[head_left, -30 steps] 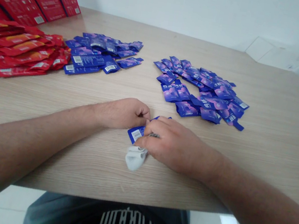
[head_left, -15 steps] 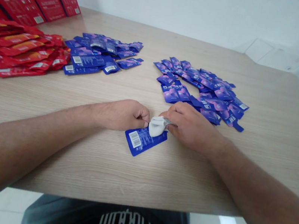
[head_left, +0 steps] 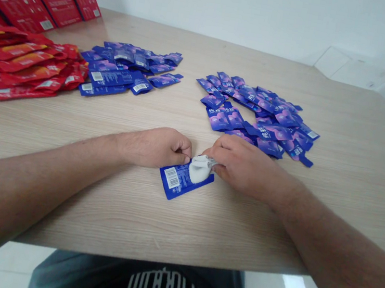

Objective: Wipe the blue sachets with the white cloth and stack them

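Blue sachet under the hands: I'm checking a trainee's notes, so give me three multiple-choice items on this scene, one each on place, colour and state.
1. Where is the blue sachet? A on the wooden table, by the left hand and right hand; B inside a carton; C on the floor.
2. What colour are the open cartons at far left? A green; B red; C white.
3. How is the sachet's barcode? A face up; B hidden underneath; C torn off.

1 A: it lies on the tabletop. 2 B: their panels show red. 3 A: its stripes show beside the white wad.

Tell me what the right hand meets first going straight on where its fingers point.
The right hand meets the crumpled white piece first, and seems already to touch it; the left hand lies beyond.
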A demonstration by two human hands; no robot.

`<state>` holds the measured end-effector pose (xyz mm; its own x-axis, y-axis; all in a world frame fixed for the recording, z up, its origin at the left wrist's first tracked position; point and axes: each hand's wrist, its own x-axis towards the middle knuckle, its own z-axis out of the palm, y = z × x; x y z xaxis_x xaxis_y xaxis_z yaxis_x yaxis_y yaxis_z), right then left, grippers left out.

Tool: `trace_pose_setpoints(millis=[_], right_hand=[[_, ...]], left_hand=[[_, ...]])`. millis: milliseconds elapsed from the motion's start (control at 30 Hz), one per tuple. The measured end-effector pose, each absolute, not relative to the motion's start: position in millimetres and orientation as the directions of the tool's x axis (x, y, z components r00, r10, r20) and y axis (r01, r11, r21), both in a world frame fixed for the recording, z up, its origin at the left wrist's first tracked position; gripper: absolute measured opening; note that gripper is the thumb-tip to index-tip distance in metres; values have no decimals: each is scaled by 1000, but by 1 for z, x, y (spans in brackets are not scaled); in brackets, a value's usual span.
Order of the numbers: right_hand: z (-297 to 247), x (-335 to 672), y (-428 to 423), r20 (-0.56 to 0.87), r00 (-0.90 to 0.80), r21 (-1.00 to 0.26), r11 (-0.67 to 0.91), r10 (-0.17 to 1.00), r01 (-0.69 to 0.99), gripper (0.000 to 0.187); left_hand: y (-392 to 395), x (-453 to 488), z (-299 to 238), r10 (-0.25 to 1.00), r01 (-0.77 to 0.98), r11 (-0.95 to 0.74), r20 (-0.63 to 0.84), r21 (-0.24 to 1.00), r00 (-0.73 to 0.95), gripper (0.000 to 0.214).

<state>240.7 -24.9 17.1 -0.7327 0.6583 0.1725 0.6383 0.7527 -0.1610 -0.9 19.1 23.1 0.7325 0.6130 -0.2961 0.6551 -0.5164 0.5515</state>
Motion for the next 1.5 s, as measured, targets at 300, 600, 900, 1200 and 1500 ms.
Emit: trace_pose_setpoints(millis=[300, 600, 900, 1200, 1500], right_hand=[[18, 237, -28, 159, -747, -171, 763, 646, 624, 19], [18, 209, -48, 228, -779, -71, 808, 584, 585, 21], [18, 198, -56, 278, -769, -42, 807, 575, 589, 23], [17, 190, -57, 330, -739, -55, 793, 588, 606, 22], [18, 221, -45, 213, -760, -120, 788, 614, 603, 21]], left_hand=[[19, 0, 23, 615, 655, -522, -290, 546, 733, 18], [20, 1, 22, 644, 666, -522, -266, 534, 718, 18], [19, 3, 25, 669, 685, -476, -278, 552, 689, 16], [19, 4, 26, 668, 687, -484, -278, 543, 690, 18], [21, 1, 18, 676, 686, -494, -260, 535, 690, 21]])
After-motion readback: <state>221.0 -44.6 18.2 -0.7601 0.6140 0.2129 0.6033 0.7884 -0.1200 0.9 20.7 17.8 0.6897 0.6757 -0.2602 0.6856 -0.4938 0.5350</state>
